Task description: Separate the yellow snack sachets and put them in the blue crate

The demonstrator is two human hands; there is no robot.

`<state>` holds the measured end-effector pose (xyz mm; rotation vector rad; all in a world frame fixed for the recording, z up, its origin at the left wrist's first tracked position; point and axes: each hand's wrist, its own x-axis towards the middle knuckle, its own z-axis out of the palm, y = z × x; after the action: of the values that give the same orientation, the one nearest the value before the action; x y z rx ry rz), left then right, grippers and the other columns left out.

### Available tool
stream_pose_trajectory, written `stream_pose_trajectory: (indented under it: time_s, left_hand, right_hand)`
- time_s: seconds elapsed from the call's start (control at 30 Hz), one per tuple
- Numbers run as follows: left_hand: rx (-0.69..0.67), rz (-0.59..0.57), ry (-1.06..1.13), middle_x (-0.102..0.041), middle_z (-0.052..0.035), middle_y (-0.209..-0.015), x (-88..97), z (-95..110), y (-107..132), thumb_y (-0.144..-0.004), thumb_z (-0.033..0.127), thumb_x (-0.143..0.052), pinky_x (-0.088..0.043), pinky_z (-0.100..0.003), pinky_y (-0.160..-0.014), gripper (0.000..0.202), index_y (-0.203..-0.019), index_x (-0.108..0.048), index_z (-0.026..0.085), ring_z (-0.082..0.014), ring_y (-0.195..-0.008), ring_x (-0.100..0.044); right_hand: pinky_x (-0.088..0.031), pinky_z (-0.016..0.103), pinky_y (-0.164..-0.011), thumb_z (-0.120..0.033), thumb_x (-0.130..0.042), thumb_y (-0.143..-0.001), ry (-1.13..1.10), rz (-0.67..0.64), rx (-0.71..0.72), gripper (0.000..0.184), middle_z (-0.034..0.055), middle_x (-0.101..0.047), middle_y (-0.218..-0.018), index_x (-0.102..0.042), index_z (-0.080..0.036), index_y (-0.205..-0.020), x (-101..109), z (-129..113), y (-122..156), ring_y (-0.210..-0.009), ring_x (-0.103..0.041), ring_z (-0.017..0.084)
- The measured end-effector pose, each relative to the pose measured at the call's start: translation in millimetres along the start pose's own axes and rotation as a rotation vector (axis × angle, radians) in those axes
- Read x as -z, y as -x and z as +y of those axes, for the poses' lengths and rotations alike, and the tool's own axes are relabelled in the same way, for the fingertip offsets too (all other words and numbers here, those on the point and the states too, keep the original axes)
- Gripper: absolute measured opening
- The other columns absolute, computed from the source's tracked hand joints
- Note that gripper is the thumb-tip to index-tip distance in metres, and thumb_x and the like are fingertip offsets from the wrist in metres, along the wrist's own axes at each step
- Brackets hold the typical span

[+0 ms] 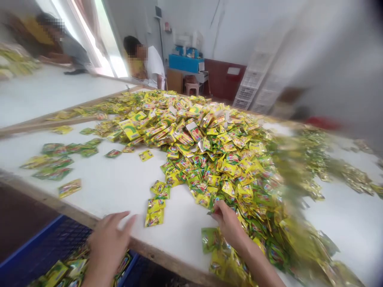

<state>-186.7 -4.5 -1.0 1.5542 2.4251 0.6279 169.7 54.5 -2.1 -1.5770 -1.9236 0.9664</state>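
My left hand [109, 243] hovers over the table's front edge with fingers apart and nothing in them. Close to its fingertips lie a few yellow sachets [154, 212] in a short row on the white tabletop. My right hand [226, 219] is at the near edge of a large heap of yellow and green sachets [229, 187]. Its thumb and fingers pinch a green sachet, mostly hidden by the fingers. Small yellow boxes [167, 127] are piled on the heap's far part.
Below the front edge, a blue crate [32, 243] holds packs. Loose sachets [54, 159] are scattered at left. A person in white [155, 65] stands beyond the table, another person [70, 50] at far left. White crates [248, 87] are stacked at the back wall.
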Motion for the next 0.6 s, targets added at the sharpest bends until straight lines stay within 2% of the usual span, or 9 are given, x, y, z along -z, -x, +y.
stream_pose_trajectory:
  time_s: [0.1,0.2,0.3,0.4,0.5,0.57,0.6]
  left_hand:
    - [-0.025,-0.119,-0.116,-0.063,-0.0153,-0.102,-42.3,32.8,-21.7,-0.079,0.042,-0.059,-0.046,-0.048,-0.078,0.035,-0.102,-0.065,0.016,-0.0378,-0.101,-0.056]
    - [-0.096,-0.193,-0.023,-0.064,-0.0088,-0.095,-67.5,59.2,-24.9,-0.08,0.029,-0.054,-0.047,-0.037,-0.074,0.015,-0.089,-0.064,0.02,-0.0289,-0.096,-0.06]
    - [-0.221,-0.322,0.09,-0.064,-0.0011,-0.084,-75.4,70.2,-13.3,-0.077,0.021,-0.058,-0.047,-0.027,-0.074,0.004,-0.076,-0.061,0.022,-0.0183,-0.084,-0.063]
    - [-0.24,-0.346,0.143,-0.065,-0.003,-0.083,-76.9,78.0,-3.6,-0.078,0.024,-0.057,-0.047,-0.031,-0.075,0.01,-0.07,-0.063,0.022,-0.0223,-0.085,-0.062]
    - [-0.213,-0.299,0.201,-0.066,-0.0085,-0.096,-84.2,96.6,-5.8,-0.086,0.032,-0.05,-0.045,-0.039,-0.082,0.02,-0.087,-0.067,0.022,-0.0287,-0.099,-0.059]
    - [-0.203,-0.28,0.258,-0.064,-0.0112,-0.103,-93.4,114.6,-12.7,-0.084,0.036,-0.054,-0.044,-0.041,-0.089,0.025,-0.1,-0.065,0.02,-0.0305,-0.107,-0.056]
    - [-0.193,-0.276,0.285,-0.063,-0.0117,-0.103,-98.3,123.4,-16.4,-0.08,0.036,-0.059,-0.043,-0.042,-0.09,0.027,-0.1,-0.064,0.019,-0.0317,-0.108,-0.055]
  right_hand:
    - [-0.043,0.027,-0.064,-0.018,-0.055,-0.082,-0.166,-0.004,-0.005,0.009,-0.0004,-0.064,-0.071,-0.063,-0.022,-0.082,1.0,-2.9,8.8,-0.069,-0.059,0.018]
    - [-0.046,0.03,-0.068,-0.024,-0.065,-0.078,-0.3,-0.023,-0.049,0.006,0.003,-0.068,-0.078,-0.07,-0.022,-0.081,-0.7,4.6,18.6,-0.076,-0.063,0.021]
    - [-0.044,0.026,-0.051,-0.033,-0.072,-0.073,-0.55,-0.032,-0.237,0.014,-0.0015,-0.063,-0.06,-0.069,-0.021,-0.08,-5.6,12.0,19.1,-0.052,-0.056,0.016]
    - [-0.045,0.024,-0.049,-0.036,-0.077,-0.069,-0.714,0.031,-0.29,0.021,-0.0023,-0.064,-0.059,-0.068,-0.019,-0.076,-9.4,10.7,7.8,-0.049,-0.055,0.013]
    - [-0.046,0.024,-0.049,-0.037,-0.079,-0.066,-0.762,0.051,-0.304,0.024,-0.0009,-0.066,-0.061,-0.07,-0.017,-0.077,-11.5,4.8,-4.9,-0.049,-0.056,0.012]
    - [-0.045,0.024,-0.047,-0.039,-0.079,-0.066,-0.77,0.028,-0.32,0.027,-0.0012,-0.064,-0.056,-0.07,-0.016,-0.077,-12.5,2.8,-8.7,-0.046,-0.055,0.012]
    - [-0.046,0.024,-0.047,-0.04,-0.079,-0.065,-0.783,0.019,-0.323,0.029,-0.0013,-0.064,-0.056,-0.07,-0.016,-0.078,-12.7,2.9,-9.0,-0.046,-0.055,0.012]
